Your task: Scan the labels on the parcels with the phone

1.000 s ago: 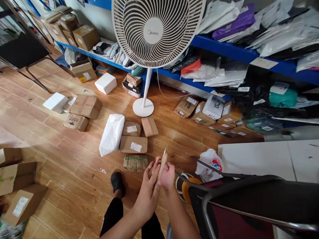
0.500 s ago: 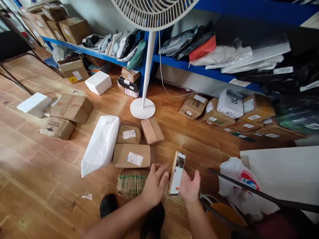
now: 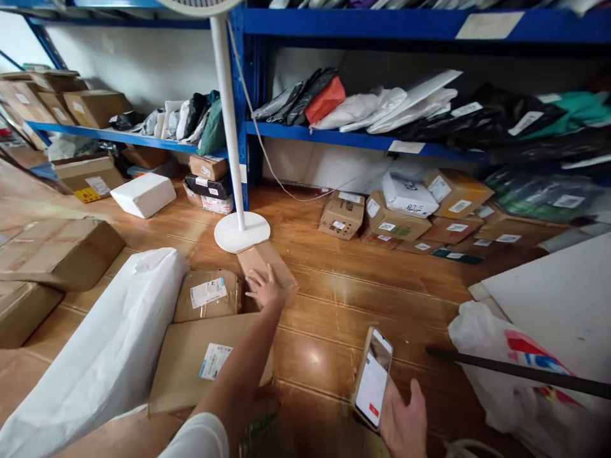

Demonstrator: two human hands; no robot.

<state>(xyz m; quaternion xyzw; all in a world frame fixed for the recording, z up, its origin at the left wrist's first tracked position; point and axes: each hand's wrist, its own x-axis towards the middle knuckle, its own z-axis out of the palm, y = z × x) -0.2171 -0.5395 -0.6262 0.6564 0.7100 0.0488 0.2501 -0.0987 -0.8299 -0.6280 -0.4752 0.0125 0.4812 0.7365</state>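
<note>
My left hand (image 3: 266,287) reaches forward with its fingers spread over a small brown cardboard box (image 3: 274,259) near the fan's foot. The palm seems to touch the box's top. In my right hand (image 3: 403,413) is a smartphone (image 3: 373,380), screen up, showing a picture at the top and a red patch near the bottom. Left of the small box sits a taped carton with a label (image 3: 203,294). A larger flat carton (image 3: 179,356) lies nearer to me, partly hidden by my left forearm. Beside both cartons lies a long white wrapped parcel (image 3: 109,337).
A white fan's round base (image 3: 243,234) stands just behind the small box. Blue shelves (image 3: 305,130) hold bagged parcels. Several boxes (image 3: 396,222) are stacked under them. At right are a white plastic bag (image 3: 496,362) and a dark bar (image 3: 525,369). More cartons (image 3: 62,251) lie left.
My left hand has moved from beside the phone forward to the small box. The phone stays in my right hand. The view has come closer and turned right.
</note>
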